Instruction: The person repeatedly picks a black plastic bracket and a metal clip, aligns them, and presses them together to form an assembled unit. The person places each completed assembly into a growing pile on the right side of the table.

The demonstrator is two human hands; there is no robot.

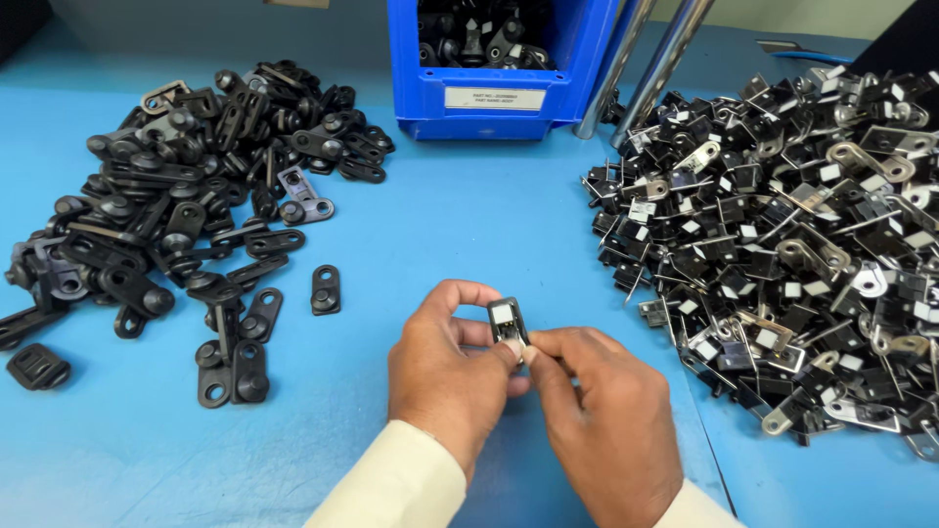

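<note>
Small black part (508,322): a short, flat, dark piece with a pale square patch on its upper face, held upright above the blue table (440,225), near the middle.
Left hand (450,376): fingers curled, thumb and forefinger pinching the part's left side and lower end.
Right hand (597,420): thumb and fingertips closed on the part's lower right edge, touching the left hand.
Left pile (186,186): black rounded tabs with holes, heaped far left, some strays nearer.
Right pile (792,235): black and silvery brackets with pale patches, heaped at right.
Blue bin (494,73): far centre, holding dark parts.
</note>
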